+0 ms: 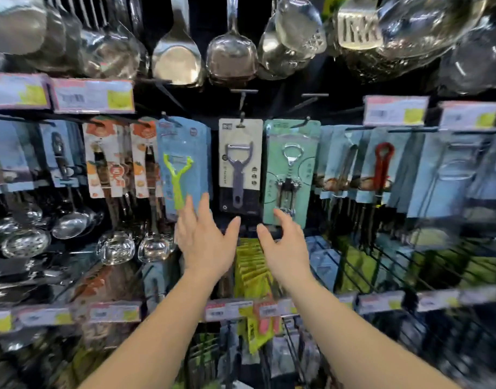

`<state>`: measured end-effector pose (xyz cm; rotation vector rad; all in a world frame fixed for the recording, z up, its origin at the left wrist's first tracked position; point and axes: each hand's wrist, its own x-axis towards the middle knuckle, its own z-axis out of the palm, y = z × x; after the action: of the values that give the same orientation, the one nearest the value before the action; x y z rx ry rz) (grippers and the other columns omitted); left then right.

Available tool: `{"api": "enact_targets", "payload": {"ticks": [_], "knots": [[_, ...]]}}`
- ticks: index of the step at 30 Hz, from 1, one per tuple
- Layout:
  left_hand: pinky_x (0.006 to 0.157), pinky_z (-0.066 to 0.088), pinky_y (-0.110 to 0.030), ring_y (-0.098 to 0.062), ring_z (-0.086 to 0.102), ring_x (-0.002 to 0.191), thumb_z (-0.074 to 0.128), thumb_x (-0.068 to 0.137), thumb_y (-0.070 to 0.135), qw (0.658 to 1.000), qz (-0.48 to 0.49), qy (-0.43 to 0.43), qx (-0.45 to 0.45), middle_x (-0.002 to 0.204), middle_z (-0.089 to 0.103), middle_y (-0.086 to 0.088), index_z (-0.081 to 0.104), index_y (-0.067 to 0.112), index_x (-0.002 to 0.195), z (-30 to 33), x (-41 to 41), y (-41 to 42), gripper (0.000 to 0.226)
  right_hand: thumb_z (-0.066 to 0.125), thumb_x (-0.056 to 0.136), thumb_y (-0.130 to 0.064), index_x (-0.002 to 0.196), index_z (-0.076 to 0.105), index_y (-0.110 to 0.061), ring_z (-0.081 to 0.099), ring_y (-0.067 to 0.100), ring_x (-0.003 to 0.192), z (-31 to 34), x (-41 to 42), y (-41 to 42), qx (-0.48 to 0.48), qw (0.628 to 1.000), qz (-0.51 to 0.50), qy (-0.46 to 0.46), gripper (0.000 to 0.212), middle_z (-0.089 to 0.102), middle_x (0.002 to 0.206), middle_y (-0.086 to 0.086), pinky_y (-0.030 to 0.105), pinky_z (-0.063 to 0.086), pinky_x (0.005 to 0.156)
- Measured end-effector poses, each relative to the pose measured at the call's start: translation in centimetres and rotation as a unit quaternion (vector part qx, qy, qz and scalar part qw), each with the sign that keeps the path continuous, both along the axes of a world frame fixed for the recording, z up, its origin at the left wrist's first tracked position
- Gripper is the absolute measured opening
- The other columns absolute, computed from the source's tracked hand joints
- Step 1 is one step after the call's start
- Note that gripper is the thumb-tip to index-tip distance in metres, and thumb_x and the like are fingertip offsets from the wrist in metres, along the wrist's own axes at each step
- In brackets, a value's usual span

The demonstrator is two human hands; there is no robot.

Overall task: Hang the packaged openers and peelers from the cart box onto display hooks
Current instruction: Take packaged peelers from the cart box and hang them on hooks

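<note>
Three packages hang side by side on display hooks at the centre. A blue card with a lime-green peeler (183,167) is on the left, a white and black card with a grey metal peeler (240,164) in the middle, a mint-green card with a corkscrew opener (290,175) on the right. My left hand (204,237) is raised just below the blue card, fingers spread, holding nothing. My right hand (286,245) is below the mint card, fingers apart and empty. The cart box is not in view.
Steel ladles and spatulas (179,60) hang along the top. More carded tools fill hooks to the left (106,158) and right (381,167). Price tags (92,95) line the rails. Yellow packs (252,268) sit below the hands. Wire hooks jut out at lower right.
</note>
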<state>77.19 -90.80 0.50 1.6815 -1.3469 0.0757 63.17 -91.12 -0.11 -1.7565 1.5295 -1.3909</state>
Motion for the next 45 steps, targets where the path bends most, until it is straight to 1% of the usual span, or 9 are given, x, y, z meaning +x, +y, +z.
{"api": "enact_targets", "payload": {"ticks": [3, 5, 11, 16, 22, 27, 35, 43, 45], "knots": [[0.121, 0.015, -0.049, -0.030, 0.016, 0.150, 0.054, 0.091, 0.056, 0.996, -0.074, -0.052, 0.023, 0.163, 0.019, -0.011, 0.029, 0.022, 0.152, -0.6, -6.4, -0.6, 0.074, 0.053, 0.094, -0.048, 0.144, 0.037, -0.034, 0.043, 0.018, 0.131, -1.0, -6.9, 0.2, 0.017, 0.998, -0.065, -0.001, 0.054, 0.039, 0.147, -0.002, 0.034, 0.042, 0.098], [0.121, 0.014, -0.048, -0.028, 0.013, 0.150, 0.047, 0.092, 0.060, 0.986, -0.128, -0.097, 0.048, 0.164, 0.017, -0.007, 0.025, 0.026, 0.153, -1.2, -11.6, -0.9, 0.073, 0.053, 0.094, -0.048, 0.143, 0.038, -0.034, 0.046, 0.016, 0.126, -1.6, -12.2, 0.9, 0.021, 0.995, -0.101, -0.003, 0.053, 0.041, 0.146, -0.003, 0.029, 0.041, 0.089], [0.122, 0.012, -0.048, -0.027, 0.011, 0.151, 0.042, 0.090, 0.066, 0.939, -0.276, -0.172, 0.115, 0.165, 0.015, -0.004, 0.023, 0.030, 0.153, -2.4, -31.4, 0.6, 0.075, 0.053, 0.096, -0.044, 0.145, 0.040, -0.024, 0.043, 0.023, 0.132, -3.0, -31.3, 6.2, 0.048, 0.973, -0.221, 0.052, 0.054, 0.046, 0.144, 0.004, 0.042, 0.041, 0.105], [0.120, 0.012, -0.046, -0.029, 0.015, 0.150, 0.042, 0.092, 0.063, 0.898, -0.363, -0.215, 0.127, 0.164, 0.018, -0.008, 0.026, 0.027, 0.153, -3.7, -49.0, 4.9, 0.072, 0.050, 0.097, -0.044, 0.147, 0.038, -0.018, 0.040, 0.026, 0.134, -4.2, -47.7, 12.7, 0.102, 0.937, -0.311, 0.119, 0.058, 0.047, 0.145, 0.008, 0.041, 0.037, 0.108], [0.121, 0.016, -0.049, -0.028, 0.012, 0.151, 0.041, 0.092, 0.065, 0.831, -0.460, -0.266, 0.162, 0.164, 0.018, -0.005, 0.022, 0.026, 0.154, -6.0, -66.1, 9.2, 0.076, 0.052, 0.094, -0.046, 0.142, 0.043, -0.021, 0.050, 0.029, 0.121, -6.5, -62.6, 20.1, 0.155, 0.889, -0.413, 0.124, 0.055, 0.052, 0.133, 0.010, 0.038, 0.045, 0.094], [0.121, 0.017, -0.048, -0.028, 0.017, 0.150, 0.042, 0.091, 0.065, 0.776, -0.529, -0.309, 0.151, 0.163, 0.021, -0.004, 0.023, 0.028, 0.153, -9.3, -76.6, 11.0, 0.075, 0.053, 0.093, -0.049, 0.145, 0.039, -0.027, 0.046, 0.029, 0.127, -9.7, -71.6, 23.5, 0.190, 0.853, -0.481, 0.072, 0.057, 0.046, 0.141, 0.007, 0.041, 0.044, 0.098], [0.120, 0.022, -0.047, -0.029, 0.020, 0.148, 0.045, 0.092, 0.062, 0.685, -0.592, -0.340, 0.255, 0.162, 0.023, -0.004, 0.023, 0.026, 0.153, -20.3, -92.3, 8.2, 0.074, 0.057, 0.093, -0.044, 0.145, 0.040, -0.026, 0.046, 0.024, 0.128, -18.1, -84.7, 24.5, 0.266, 0.790, -0.552, 0.007, 0.058, 0.048, 0.140, 0.004, 0.036, 0.042, 0.100], [0.117, 0.022, -0.035, -0.028, 0.034, 0.143, 0.047, 0.096, 0.052, 0.593, -0.568, -0.367, 0.437, 0.153, 0.040, -0.014, 0.027, 0.012, 0.152, -39.3, -104.8, 0.5, 0.071, 0.061, 0.091, -0.040, 0.143, 0.043, -0.022, 0.049, 0.022, 0.123, -31.8, -97.0, 18.8, 0.406, 0.725, -0.551, -0.076, 0.057, 0.054, 0.133, 0.008, 0.027, 0.035, 0.103], [0.110, 0.029, -0.033, -0.030, 0.040, 0.139, 0.050, 0.096, 0.046, 0.577, -0.562, -0.347, 0.480, 0.149, 0.046, -0.015, 0.033, 0.012, 0.147, -43.8, -107.0, 0.1, 0.064, 0.064, 0.090, -0.037, 0.141, 0.045, -0.022, 0.049, 0.023, 0.124, -35.6, -98.5, 17.8, 0.432, 0.708, -0.549, -0.099, 0.057, 0.055, 0.133, 0.008, 0.027, 0.034, 0.102]]}}
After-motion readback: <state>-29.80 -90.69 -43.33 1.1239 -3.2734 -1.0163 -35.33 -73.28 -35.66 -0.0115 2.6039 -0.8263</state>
